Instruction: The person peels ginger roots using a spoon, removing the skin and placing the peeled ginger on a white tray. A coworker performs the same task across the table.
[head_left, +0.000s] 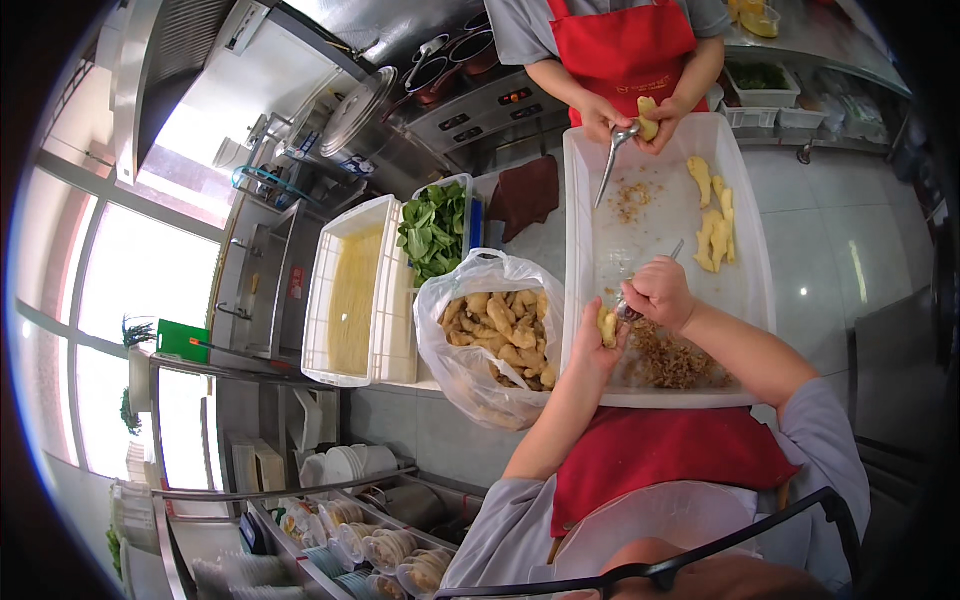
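My left hand (598, 334) holds a piece of partly peeled ginger (608, 327) over the near left part of a white plastic tub (757, 300). Closed around a metal utensil (676, 249), my right hand (660, 291) presses it against the ginger; its working end is partly hidden by my fingers. Brown peel scraps (671, 358) are heaped in the tub below my hands. Peeled ginger pieces (716, 232) lie along the tub's right side. Left of the tub, an open plastic bag (442, 315) holds many unpeeled ginger roots (499, 326).
Across the tub, a co-worker in a red apron (622, 52) holds ginger and a metal spoon-like tool (611, 161). Leafy greens (435, 232), a white crate (311, 330) with yellowish contents and a brown cloth (525, 196) are at left. Shelves with packed containers (390, 551) stand lower left.
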